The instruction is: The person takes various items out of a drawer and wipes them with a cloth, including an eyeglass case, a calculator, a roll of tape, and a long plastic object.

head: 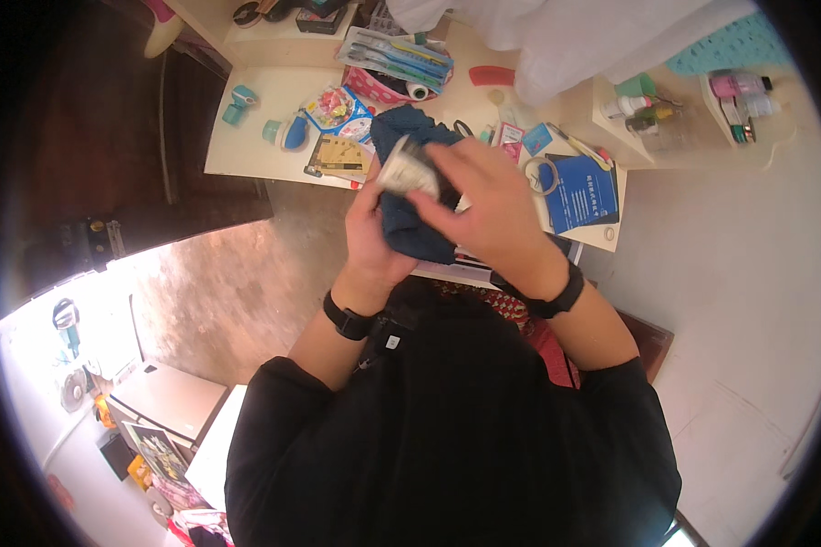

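Observation:
My left hand point(373, 232) supports a dark blue cloth point(417, 236), which drapes over the palm. Against the cloth rests a small pale container point(408, 172), blurred by motion, with its left edge by my left thumb. The thumb and fingers of my right hand point(489, 198) pinch the container from the right. Its exact kind is too blurred to tell. Both hands are above the front edge of a cream desk point(246, 161), close to my body.
Behind my hands stand a pink dotted basket point(366, 87) and packaged toothbrushes point(397, 58). A roll of tape point(540, 176) overlaps a blue booklet point(583, 195) at right. An open drawer point(475, 272) lies below my hands. White fabric point(554, 48) hangs over the back.

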`<control>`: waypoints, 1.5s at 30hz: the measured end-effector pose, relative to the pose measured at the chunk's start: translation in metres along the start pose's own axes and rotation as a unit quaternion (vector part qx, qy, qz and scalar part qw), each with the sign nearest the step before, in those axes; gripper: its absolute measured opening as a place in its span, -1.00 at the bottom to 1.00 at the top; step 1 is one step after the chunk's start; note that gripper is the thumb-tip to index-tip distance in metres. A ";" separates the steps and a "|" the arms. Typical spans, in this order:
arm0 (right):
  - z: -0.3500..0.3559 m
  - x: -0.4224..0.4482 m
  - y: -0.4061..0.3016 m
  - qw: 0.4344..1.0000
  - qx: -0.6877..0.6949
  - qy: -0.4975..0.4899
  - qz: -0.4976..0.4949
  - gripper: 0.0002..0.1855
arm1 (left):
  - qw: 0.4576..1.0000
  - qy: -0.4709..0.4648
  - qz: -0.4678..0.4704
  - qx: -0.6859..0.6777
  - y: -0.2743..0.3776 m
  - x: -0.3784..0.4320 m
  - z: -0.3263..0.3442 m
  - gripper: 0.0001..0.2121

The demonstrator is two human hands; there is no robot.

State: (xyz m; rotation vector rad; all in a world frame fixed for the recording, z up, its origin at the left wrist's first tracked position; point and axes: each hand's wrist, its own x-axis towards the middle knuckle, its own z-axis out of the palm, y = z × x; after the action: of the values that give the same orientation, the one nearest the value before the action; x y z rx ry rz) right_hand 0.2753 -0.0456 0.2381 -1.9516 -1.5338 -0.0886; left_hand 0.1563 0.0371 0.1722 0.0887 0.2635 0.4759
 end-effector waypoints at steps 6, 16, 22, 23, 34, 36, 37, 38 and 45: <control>-0.055 0.002 -0.025 0.990 0.013 0.120 0.074 -0.58 | 1.000 0.014 -0.011 0.026 0.008 -0.025 0.040 -0.47; -0.048 -0.007 -0.063 0.983 0.010 0.183 0.025 -0.53 | 1.000 0.009 0.009 0.013 0.008 -0.063 0.070 -0.51; -0.048 -0.027 -0.091 0.989 0.105 0.084 -0.054 -0.66 | 0.994 -0.106 -0.019 -0.024 0.022 -0.067 0.069 -0.59; -0.047 -0.026 -0.090 0.989 0.102 0.093 -0.053 -0.67 | 0.995 -0.101 -0.012 -0.023 0.022 -0.068 0.070 -0.59; -0.058 -0.010 -0.061 0.983 0.049 0.177 -0.012 -0.58 | 0.995 -0.048 0.042 0.073 0.010 -0.068 0.079 -0.50; -0.053 -0.018 -0.063 0.983 0.122 0.137 0.003 -0.57 | 0.999 -0.042 -0.017 0.028 0.011 -0.061 0.068 -0.53; -0.045 -0.021 -0.059 0.989 0.077 0.123 -0.041 -0.58 | 0.999 -0.032 -0.024 0.017 0.010 -0.058 0.063 -0.55; -0.041 -0.021 -0.054 0.990 0.073 0.121 -0.025 -0.59 | 0.999 -0.022 -0.025 0.032 0.011 -0.053 0.058 -0.55; 0.000 -0.083 0.038 0.881 0.280 0.016 0.380 -0.71 | 0.988 0.058 -0.023 0.144 0.028 -0.040 -0.012 -0.55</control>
State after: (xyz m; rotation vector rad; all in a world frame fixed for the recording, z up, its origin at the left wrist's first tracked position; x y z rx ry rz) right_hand 0.2834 -0.1200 0.1857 -1.8906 -0.5682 0.5887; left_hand 0.1064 0.0434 0.1743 0.3369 0.4465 0.3947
